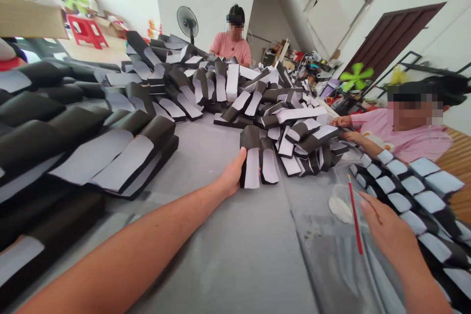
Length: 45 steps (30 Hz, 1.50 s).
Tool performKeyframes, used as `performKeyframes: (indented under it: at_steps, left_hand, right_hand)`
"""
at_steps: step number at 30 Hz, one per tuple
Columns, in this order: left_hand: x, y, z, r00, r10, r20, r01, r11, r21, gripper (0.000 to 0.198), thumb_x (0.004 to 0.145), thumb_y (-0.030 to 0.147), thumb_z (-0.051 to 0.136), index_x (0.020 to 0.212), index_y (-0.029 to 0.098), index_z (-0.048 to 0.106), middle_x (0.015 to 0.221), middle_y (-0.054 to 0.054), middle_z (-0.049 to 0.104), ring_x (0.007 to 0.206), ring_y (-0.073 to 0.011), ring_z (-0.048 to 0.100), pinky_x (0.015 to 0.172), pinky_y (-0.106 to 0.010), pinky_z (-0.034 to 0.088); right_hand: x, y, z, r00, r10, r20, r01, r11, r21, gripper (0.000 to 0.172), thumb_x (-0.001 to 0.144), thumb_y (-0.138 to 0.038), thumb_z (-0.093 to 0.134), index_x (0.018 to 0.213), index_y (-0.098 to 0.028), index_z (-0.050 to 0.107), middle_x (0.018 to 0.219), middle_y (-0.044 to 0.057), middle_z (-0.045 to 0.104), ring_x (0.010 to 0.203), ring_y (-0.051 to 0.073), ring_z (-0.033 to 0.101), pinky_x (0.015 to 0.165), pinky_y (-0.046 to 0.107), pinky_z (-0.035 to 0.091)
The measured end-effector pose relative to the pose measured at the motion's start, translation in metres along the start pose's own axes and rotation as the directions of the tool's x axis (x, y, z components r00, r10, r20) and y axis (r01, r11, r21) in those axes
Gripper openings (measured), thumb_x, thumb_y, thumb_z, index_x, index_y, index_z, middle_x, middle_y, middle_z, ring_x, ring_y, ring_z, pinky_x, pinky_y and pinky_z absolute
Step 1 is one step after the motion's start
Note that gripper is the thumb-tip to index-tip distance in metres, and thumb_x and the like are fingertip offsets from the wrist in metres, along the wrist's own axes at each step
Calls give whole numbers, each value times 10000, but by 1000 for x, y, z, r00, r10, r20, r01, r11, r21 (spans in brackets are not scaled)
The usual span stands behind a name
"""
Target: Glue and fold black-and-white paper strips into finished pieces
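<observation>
My left hand (234,171) grips a black-and-white folded paper box (252,162) by its left side, thumb along the edge, standing it upright above the grey table. Right beside it is a second paper box (270,164) of the same kind; whether my fingers reach it is hidden. My right hand (386,225) is at the right, its visible fingers stretched out toward a thin red stick (355,216), perhaps a brush handle. A narrow gap shows between fingertips and stick. The stick crosses a clear dish with a white substance (340,209).
A large heap of similar paper boxes (228,83) covers the table's far side. More boxes (121,157) lie at left, with rows of boxes (401,184) at right. One person (231,46) sits opposite, another person (405,132) at right. A fan (187,22) stands behind.
</observation>
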State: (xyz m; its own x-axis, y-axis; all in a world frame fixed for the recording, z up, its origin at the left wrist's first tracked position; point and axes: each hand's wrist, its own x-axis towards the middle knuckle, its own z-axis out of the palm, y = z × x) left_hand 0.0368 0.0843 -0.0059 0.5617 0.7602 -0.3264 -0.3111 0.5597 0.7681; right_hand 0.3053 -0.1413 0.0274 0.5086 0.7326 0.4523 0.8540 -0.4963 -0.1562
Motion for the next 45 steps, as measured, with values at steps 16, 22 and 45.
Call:
performKeyframes:
  at_steps: [16, 22, 45]
  left_hand:
    - [1, 1, -1, 999, -13, 38, 14, 1000, -6, 576, 860, 620, 412, 1059, 133, 647, 803, -121, 713, 754, -229, 676, 679, -336, 543]
    - [3, 0, 0, 1000, -30, 10, 30, 1000, 0, 586, 869, 618, 388, 1015, 120, 659, 742, -115, 698, 669, -212, 658, 636, -332, 531]
    - [0, 6, 1, 998, -59, 30, 59, 998, -3, 576, 887, 613, 346, 1083, 150, 626, 704, -75, 676, 636, -186, 640, 623, -314, 535]
  right_hand:
    - [4, 4, 24, 991, 116, 73, -126, 979, 158, 430, 774, -460, 367, 852, -216, 712, 974, 105, 713, 992, 297, 631, 877, 466, 496]
    - [-5, -40, -12, 966, 257, -15, -232, 895, 381, 471, 660, -284, 413, 1036, -209, 688, 1021, 66, 704, 966, 263, 636, 854, 438, 501]
    - [-11, -52, -16, 748, 366, -554, -73, 875, 480, 145, 668, -304, 456, 610, -215, 556, 537, 7, 525, 538, 216, 559, 696, 440, 500]
